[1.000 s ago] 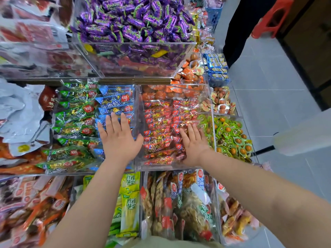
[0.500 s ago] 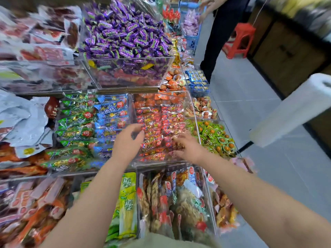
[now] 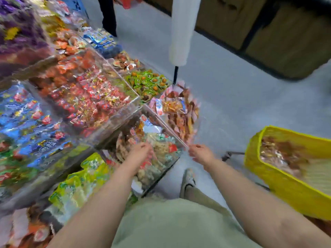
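The view is motion-blurred. My left hand hovers with curled fingers over a clear bin of mixed snack packs at the front corner of the display. My right hand, fingers also curled, is just beyond that bin's right corner, above the floor. The blur hides whether either hand holds a pack. The clear bin of red-wrapped snacks lies farther left and up. A yellow basket with brownish wrapped packs inside stands at my right.
Clear bins of blue packs, green packs and green-orange candies fill the left. A white roll on a black pole stands beside the display. Another person's dark legs stand at the top. My shoe is on the grey floor.
Both hands have left the red-snack bin and pulled back towards me, fingers now curled. The view has swung right and down, bringing the yellow basket into sight.
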`<state>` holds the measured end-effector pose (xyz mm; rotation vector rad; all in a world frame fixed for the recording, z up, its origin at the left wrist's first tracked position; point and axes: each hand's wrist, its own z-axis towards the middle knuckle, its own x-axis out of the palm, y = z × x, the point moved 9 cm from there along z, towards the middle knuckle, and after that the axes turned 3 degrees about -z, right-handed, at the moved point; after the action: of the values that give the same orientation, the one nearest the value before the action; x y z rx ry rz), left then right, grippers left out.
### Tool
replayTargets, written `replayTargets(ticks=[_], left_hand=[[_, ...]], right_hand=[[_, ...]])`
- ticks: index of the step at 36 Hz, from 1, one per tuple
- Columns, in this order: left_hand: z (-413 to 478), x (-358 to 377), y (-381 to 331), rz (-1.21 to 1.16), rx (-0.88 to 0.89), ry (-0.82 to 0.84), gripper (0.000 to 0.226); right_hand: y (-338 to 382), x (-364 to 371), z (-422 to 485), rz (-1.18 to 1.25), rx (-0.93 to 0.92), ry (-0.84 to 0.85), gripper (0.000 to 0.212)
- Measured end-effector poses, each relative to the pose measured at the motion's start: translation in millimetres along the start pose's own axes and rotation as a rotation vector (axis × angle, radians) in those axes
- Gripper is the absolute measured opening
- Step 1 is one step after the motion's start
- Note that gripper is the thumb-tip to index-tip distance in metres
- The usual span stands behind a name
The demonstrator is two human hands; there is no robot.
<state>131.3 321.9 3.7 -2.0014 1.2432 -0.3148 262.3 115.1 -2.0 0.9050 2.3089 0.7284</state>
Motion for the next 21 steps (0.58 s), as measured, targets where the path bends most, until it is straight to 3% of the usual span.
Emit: replayTargets(ticks=[5, 11, 21], left_hand=[[-2, 62, 47, 0.115, -0.168, 0.062, 0.012], [-22, 133, 84, 0.318, -0.345, 0.184, 0.012], [-37, 263, 83, 0.465, -0.323, 0.231, 0.011]], right_hand=[[-122, -52, -35, 0.183, 0.271, -0.094, 0.029], [-251, -91, -83, 0.382, 0.52, -0.153, 0.025], [-328, -212, -102, 0.499, 0.604, -0.224, 0.011]])
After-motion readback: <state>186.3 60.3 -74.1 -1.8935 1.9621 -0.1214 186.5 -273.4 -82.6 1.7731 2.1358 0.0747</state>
